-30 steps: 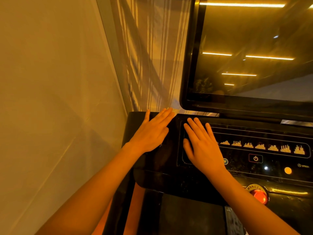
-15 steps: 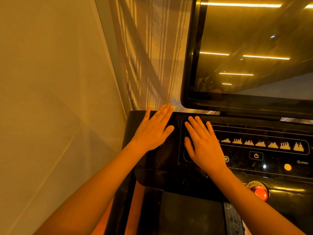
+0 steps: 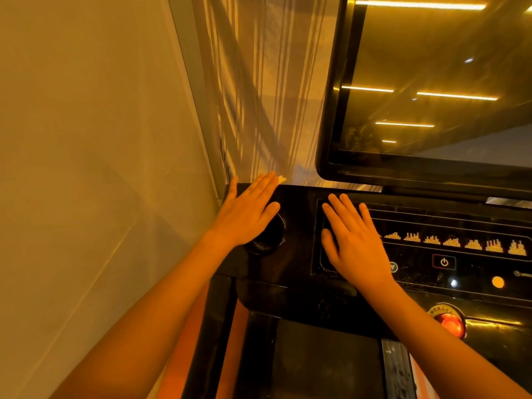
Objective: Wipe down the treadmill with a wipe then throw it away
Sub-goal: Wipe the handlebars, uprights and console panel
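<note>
The black treadmill console [image 3: 299,286] fills the lower right. My left hand [image 3: 247,214] lies flat, fingers straight, on the console's far left corner, partly over a round cup holder [image 3: 270,237]. A small pale scrap, apparently the edge of the wipe [image 3: 281,178], shows just past its fingertips; the rest is hidden under the hand. Flat on the left end of the control panel [image 3: 460,272] rests my right hand [image 3: 354,243], with nothing in it.
A large dark screen [image 3: 431,90] rises behind the console and reflects ceiling lights. A red emergency button [image 3: 450,323] sits low on the right. A plain wall [image 3: 86,139] stands close on the left, with a sheer curtain [image 3: 267,96] behind. The treadmill belt [image 3: 325,364] lies below.
My left hand has slid a little to the left and away from me, uncovering the cup holder's right rim. The right hand has hardly moved.
</note>
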`<state>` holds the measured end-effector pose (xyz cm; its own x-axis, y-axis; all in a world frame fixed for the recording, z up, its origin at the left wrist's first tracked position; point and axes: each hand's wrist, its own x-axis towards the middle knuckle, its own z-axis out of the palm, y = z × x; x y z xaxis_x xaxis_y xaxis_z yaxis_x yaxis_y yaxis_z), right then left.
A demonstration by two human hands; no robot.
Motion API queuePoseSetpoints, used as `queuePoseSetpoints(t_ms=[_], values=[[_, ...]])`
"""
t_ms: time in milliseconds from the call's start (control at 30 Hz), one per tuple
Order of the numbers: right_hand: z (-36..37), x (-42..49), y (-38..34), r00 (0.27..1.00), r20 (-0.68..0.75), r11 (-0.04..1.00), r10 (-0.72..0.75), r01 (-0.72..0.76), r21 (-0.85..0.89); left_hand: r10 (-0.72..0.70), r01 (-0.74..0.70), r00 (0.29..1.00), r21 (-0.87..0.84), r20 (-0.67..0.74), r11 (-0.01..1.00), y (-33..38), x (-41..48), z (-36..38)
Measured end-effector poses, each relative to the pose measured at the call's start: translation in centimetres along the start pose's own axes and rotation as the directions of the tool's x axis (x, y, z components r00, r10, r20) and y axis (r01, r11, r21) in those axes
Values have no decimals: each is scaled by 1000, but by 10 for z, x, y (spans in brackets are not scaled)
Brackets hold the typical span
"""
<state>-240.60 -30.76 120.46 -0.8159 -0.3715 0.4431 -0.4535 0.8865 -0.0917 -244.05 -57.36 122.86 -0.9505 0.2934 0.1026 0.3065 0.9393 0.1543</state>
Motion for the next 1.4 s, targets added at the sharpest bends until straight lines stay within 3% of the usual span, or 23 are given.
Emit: queuePoseSetpoints(t_ms=[233, 400, 567, 700, 933, 1100, 1233, 1400], values=[[-1, -1, 0, 1000, 5, 1000, 3, -3, 14, -1, 1, 1000, -15, 7, 1000, 12, 7, 5], [-2, -1, 1, 1000, 13, 1000, 8, -8, 2, -152, 152, 988, -142, 13, 978, -9, -2, 4], [-2, -1, 1, 999, 49, 1000, -3, 4, -9, -94, 85, 995, -193, -40, 977, 11, 7, 13], [-2, -1, 0, 999, 49, 1000, -13, 14, -10, -146, 139, 989, -327, 4, 935, -17, 4, 10], [0, -1, 0, 999, 38, 1000, -10, 10, 0, -100, 101, 995, -340, 22, 935, -13, 6, 10], [0, -2, 1, 999, 32, 1000, -12, 12, 3, -244, 218, 970, -446, 0, 868, -22, -2, 18], [0, -2, 1, 999, 31, 1000, -8, 8, -2, -264, 194, 963, -553, -49, 810, -16, -4, 26], [0, -2, 0, 1000, 21, 1000, -7, 7, 4, -270, 200, 963, -635, -15, 747, -26, -1, 23]])
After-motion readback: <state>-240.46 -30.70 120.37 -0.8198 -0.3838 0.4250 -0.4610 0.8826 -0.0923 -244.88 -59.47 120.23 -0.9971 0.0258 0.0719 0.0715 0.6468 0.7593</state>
